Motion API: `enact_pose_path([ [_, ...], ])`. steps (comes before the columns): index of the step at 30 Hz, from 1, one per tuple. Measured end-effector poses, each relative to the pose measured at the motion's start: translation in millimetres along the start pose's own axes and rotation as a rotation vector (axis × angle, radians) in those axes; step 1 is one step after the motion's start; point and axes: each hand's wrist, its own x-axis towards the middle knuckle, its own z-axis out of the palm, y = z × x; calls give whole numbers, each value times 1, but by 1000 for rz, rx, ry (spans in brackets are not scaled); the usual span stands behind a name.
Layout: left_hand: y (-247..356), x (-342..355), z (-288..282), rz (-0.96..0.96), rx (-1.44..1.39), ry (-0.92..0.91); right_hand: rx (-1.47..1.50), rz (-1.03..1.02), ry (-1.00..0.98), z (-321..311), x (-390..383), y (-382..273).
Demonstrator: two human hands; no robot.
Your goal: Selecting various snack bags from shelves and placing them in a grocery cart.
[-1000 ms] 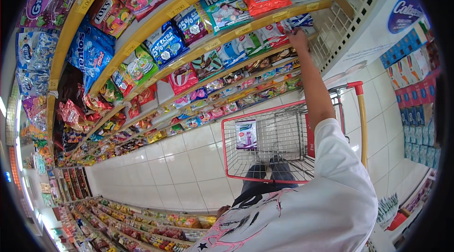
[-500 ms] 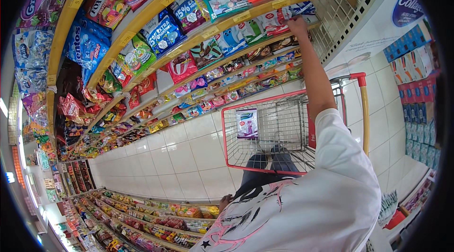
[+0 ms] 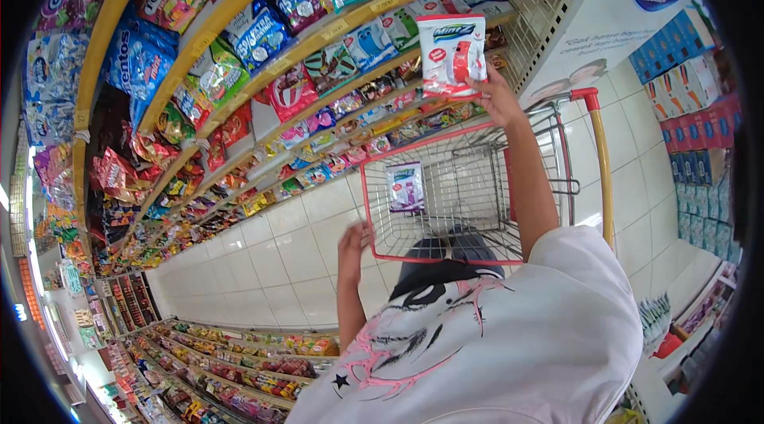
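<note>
My right hand (image 3: 497, 94) is closed on a white and red sweets bag (image 3: 452, 50), held upright by its lower right side in front of the shelves, above the cart. My left hand (image 3: 354, 241) is lower left, beside the red rim of the wire cart (image 3: 436, 259), its fingers loosely bent and apparently empty; I cannot tell whether they touch the rim. A white and purple bag (image 3: 405, 185) lies in the cart's left part.
Curved-looking yellow-edged shelves (image 3: 290, 14) packed with colourful bags run along the top and left. More sweets shelves (image 3: 231, 364) line the lower left. A white wire end panel with signage (image 3: 597, 18) and stacked boxes (image 3: 700, 169) stand at the right. Tiled floor (image 3: 294, 289) lies below.
My right hand has pulled the red and white bag from the shelf and brought it down and left. My left hand has risen into clearer view beside the cart.
</note>
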Motion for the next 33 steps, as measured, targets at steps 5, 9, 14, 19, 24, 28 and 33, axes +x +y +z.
enact_pose_path([
  [5,98,12,70,261,-26,-287,138,35,-112,32,-95,18],
  [9,126,1,105,391,-65,-471,85,94,-160,65,-157,9],
  [14,118,-13,103,389,-145,-430,-9,-42,-98,78,-194,7],
  [19,115,-27,80,394,-161,-493,-170,-133,-5,93,-219,6],
  [24,104,-33,52,352,-285,-511,-175,-114,57,116,-234,15],
  [28,97,-34,27,355,-313,-515,-217,-136,74,136,-237,27],
  [33,98,-38,2,286,-325,-525,-271,-130,114,152,-238,42],
])
